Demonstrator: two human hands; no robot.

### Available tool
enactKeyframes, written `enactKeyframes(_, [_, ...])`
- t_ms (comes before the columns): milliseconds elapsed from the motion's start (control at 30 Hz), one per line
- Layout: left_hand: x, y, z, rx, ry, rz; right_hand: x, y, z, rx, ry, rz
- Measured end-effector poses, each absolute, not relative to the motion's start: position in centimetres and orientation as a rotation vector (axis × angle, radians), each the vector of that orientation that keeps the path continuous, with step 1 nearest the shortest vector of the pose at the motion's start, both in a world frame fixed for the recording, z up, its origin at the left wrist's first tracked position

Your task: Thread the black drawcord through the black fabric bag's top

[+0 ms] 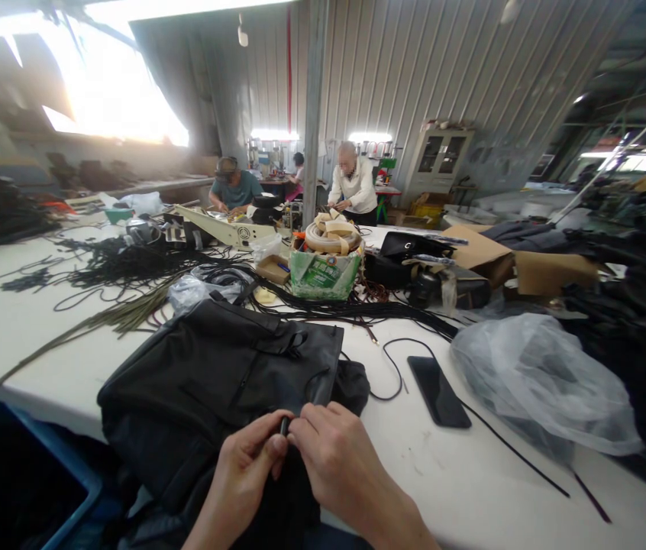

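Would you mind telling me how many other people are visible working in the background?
3: one person in a cap bent over the far bench, one in white right of the pillar, and one partly hidden between them. Others may be out of sight.

bare white table (443, 489) right of the black bag (214, 382), phone (438, 391) and plastic bag (534, 382) beyond

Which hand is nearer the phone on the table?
Right. The right hand sits just below-left of the phone, pinching a small black piece at the black bag edge. The left hand is farther left, beyond the right.
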State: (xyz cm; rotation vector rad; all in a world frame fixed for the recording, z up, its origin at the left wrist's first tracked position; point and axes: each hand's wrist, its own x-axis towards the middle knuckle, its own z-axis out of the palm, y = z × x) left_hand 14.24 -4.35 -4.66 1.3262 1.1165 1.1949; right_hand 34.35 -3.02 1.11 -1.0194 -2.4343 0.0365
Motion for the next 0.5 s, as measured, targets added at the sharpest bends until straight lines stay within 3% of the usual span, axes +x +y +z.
enactKeyframes(267, [13.7,-4.2,-4.3,1.824,1.236,1.314,34.7,-3.7,0.6,-0.986,-2.284,0.236])
enactKeyframes(500, [14.0,-4.6,-3.9,1.984,1.2,1.346,34.5,-3.9,0.9,-0.961,-2.222,0.167])
